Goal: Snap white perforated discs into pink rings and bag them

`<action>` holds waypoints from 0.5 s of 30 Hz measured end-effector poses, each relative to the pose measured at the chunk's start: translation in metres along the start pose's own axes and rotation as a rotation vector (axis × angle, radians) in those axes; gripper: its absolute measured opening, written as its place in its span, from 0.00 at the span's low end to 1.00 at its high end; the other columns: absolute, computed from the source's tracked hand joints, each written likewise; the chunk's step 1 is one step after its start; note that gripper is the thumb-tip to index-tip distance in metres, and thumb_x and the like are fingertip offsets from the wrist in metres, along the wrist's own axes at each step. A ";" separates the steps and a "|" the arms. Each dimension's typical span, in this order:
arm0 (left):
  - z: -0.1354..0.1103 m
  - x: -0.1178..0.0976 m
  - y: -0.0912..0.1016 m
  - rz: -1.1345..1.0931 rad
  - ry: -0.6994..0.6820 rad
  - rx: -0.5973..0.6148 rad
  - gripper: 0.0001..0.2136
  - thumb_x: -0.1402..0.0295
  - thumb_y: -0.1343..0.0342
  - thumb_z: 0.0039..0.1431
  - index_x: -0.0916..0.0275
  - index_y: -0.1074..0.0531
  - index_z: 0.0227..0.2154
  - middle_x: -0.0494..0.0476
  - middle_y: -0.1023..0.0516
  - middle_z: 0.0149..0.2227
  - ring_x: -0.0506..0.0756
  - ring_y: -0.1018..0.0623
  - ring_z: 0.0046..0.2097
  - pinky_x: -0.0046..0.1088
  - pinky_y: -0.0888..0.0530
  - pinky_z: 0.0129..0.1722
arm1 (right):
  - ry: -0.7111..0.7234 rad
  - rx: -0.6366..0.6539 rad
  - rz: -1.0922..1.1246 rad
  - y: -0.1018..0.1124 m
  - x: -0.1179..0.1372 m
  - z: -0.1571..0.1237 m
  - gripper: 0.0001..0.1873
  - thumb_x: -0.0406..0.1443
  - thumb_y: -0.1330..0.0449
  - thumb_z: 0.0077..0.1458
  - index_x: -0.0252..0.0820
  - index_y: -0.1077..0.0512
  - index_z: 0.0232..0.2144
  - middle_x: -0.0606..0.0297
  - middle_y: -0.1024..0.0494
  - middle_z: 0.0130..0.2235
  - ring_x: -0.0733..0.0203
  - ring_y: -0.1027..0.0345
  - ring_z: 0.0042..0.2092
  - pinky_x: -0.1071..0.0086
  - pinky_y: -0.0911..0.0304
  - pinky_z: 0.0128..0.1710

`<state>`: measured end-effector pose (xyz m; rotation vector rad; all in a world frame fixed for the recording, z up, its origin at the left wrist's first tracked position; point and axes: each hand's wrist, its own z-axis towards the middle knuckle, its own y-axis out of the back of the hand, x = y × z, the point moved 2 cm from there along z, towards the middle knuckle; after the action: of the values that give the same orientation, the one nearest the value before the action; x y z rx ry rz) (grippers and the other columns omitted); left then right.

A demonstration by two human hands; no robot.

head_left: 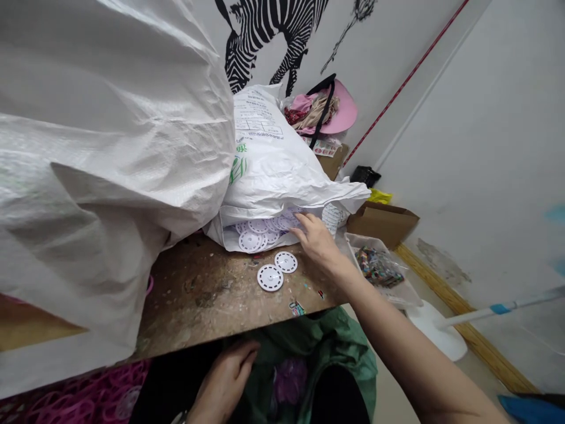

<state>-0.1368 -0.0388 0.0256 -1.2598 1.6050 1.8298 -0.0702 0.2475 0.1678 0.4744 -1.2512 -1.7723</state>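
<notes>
My right hand (318,240) reaches over the table to the mouth of a white woven sack (278,171). Its thumb and fingers are apart, at the edge of a heap of white plastic discs (251,240) with slotted rims inside the sack. Nothing shows between those fingers. Two more slotted discs, one nearer (270,277) and one farther (286,262), lie on the tabletop in front of the opening. Below the table edge, my left hand (227,377) rests over my lap, its visible fingers stretched out and some hidden; I see nothing held in it.
A large white sack (110,147) bulges along the left side of the worn wooden table (194,294). To the right are a clear bin of small colourful pieces (379,268), a cardboard box (383,225) and a white dustpan (436,330). Pink plastic pieces (83,394) lie low at left.
</notes>
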 end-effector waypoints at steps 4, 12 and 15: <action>-0.002 -0.005 0.001 -0.007 0.011 0.010 0.15 0.66 0.53 0.62 0.55 0.22 0.43 0.53 0.19 0.46 0.54 0.21 0.48 0.28 0.26 0.51 | -0.052 0.149 -0.035 -0.017 0.013 0.011 0.29 0.44 0.46 0.62 0.39 0.40 0.62 0.49 0.36 0.61 0.46 0.37 0.57 0.57 0.39 0.54; -0.010 -0.013 0.007 -0.044 -0.006 0.031 0.16 0.67 0.54 0.62 0.56 0.22 0.44 0.54 0.20 0.45 0.54 0.21 0.48 0.30 0.27 0.51 | 0.055 0.167 -0.151 -0.022 0.031 0.003 0.25 0.31 0.52 0.63 0.42 0.39 0.62 0.54 0.32 0.59 0.50 0.35 0.55 0.61 0.38 0.54; -0.013 -0.016 0.008 -0.070 -0.027 0.021 0.15 0.67 0.54 0.62 0.57 0.22 0.42 0.55 0.20 0.45 0.55 0.21 0.47 0.31 0.27 0.51 | 0.088 0.189 -0.145 -0.018 0.034 -0.005 0.28 0.26 0.55 0.61 0.42 0.39 0.61 0.55 0.32 0.59 0.53 0.36 0.56 0.63 0.38 0.54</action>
<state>-0.1300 -0.0486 0.0444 -1.2604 1.5426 1.7761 -0.0925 0.2178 0.1559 0.7600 -1.3568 -1.7390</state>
